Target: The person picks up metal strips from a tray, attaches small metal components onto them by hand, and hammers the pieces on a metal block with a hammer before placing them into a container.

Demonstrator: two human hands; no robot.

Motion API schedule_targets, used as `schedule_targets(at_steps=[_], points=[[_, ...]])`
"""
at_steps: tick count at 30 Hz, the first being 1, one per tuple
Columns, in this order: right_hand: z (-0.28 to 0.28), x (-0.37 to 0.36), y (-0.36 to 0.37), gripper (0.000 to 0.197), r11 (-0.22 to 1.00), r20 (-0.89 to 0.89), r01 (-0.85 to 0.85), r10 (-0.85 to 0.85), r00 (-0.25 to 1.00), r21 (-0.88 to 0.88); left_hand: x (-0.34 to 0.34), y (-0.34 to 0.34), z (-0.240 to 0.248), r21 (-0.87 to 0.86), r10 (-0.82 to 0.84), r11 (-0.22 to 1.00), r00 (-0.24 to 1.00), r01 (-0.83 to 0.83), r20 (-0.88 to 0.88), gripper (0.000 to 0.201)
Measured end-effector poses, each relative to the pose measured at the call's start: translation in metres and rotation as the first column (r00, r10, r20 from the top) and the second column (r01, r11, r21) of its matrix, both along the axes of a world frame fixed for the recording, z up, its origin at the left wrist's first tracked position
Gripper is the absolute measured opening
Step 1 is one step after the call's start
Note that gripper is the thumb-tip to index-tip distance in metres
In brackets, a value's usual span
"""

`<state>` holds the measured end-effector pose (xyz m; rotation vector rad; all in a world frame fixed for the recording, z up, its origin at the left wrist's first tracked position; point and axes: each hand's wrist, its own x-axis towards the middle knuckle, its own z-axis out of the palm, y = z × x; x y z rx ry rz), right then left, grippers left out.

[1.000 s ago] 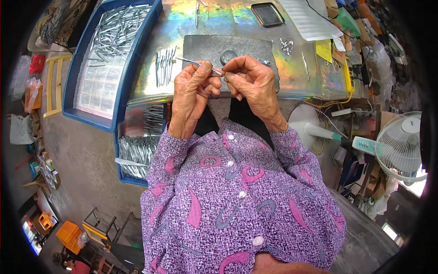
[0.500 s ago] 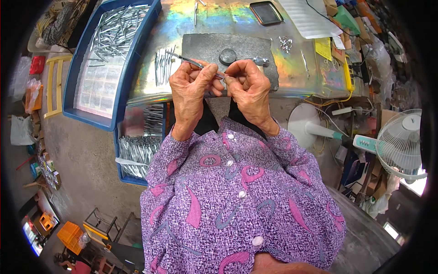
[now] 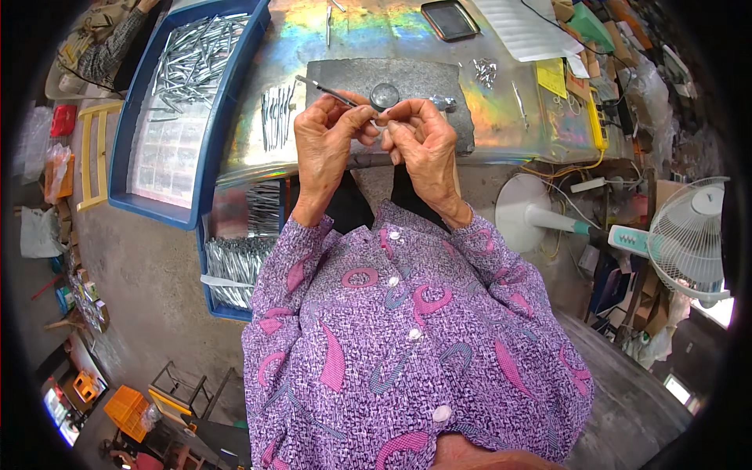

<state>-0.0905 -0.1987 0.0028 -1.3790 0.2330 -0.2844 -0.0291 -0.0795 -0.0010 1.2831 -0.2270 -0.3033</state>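
My left hand [image 3: 329, 145] pinches a thin metal rod [image 3: 327, 92] that slants up and to the left from its fingertips. Right beside it, my right hand [image 3: 423, 141] closes on a small metal piece at the rod's near end; the piece is mostly hidden by the fingers. Both hands meet over the near edge of a grey mat [image 3: 423, 82] on the shiny metal table [image 3: 501, 125]. A round metal disc [image 3: 384, 95] lies on the mat just beyond my fingertips. Several loose rods [image 3: 276, 117] lie to the left of the mat.
A blue tray [image 3: 125, 176] at the left holds a heap of metal rods, and a lower blue bin [image 3: 235, 262] holds more. A dark phone [image 3: 450, 19], a small pile of metal bits [image 3: 486, 70], and a yellow pad lie on the table. A white fan [image 3: 689, 235] stands at the right.
Both hands have drawn closer together and lifted slightly toward the mat. The rod's free end now points further up and left.
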Motion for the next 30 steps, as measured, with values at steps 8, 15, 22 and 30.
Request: schedule_targets(at_steps=[8,15,22,30], points=[[-0.006,0.007,-0.016,0.017,0.998,0.021,-0.007,0.008,1.000,-0.069,0.027,-0.021,-0.017,0.117,0.038,0.992,0.989,-0.054,0.143,0.008],[0.008,-0.022,-0.050,0.019,0.987,-0.040,0.101,-0.107,0.993,-0.127,0.041,-0.032,-0.034,0.128,0.029,0.991,0.991,-0.046,0.132,0.006],[-0.017,-0.057,-0.079,0.013,0.925,-0.136,0.196,-0.251,0.958,-0.326,0.043,-0.035,-0.034,0.157,0.039,0.985,0.986,-0.064,0.161,0.005],[-0.048,-0.073,-0.082,0.023,0.862,-0.279,0.016,-0.182,0.943,-0.507,0.042,-0.035,-0.033,0.221,0.022,0.972,0.970,-0.078,0.243,0.003]])
